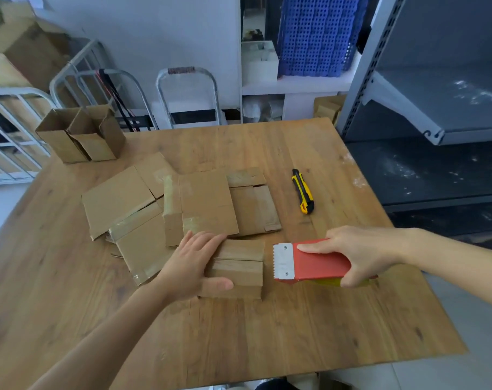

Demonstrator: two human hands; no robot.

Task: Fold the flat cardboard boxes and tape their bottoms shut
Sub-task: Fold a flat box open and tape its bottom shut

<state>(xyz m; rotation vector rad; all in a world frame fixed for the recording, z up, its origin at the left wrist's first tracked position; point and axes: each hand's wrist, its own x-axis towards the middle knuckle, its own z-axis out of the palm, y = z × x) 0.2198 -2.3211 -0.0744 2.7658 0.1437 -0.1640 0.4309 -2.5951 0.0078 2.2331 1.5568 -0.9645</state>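
Note:
A small folded cardboard box (240, 267) stands on the wooden table (267, 327) with its two bottom flaps closed and facing up, a seam between them. My left hand (192, 264) grips its left side, fingers on top, thumb on the near face. My right hand (360, 253) holds a red tape dispenser (312, 261) just right of the box, its toothed metal blade pointing at the box edge. Several flat cardboard boxes (183, 204) lie overlapped behind the box.
Two assembled open boxes (81, 135) stand at the table's far left corner. A yellow-and-black utility knife (302, 191) lies at the right of the flat boxes. Grey metal shelving (425, 108) stands close on the right; metal frames and a blue crate (318, 35) are behind.

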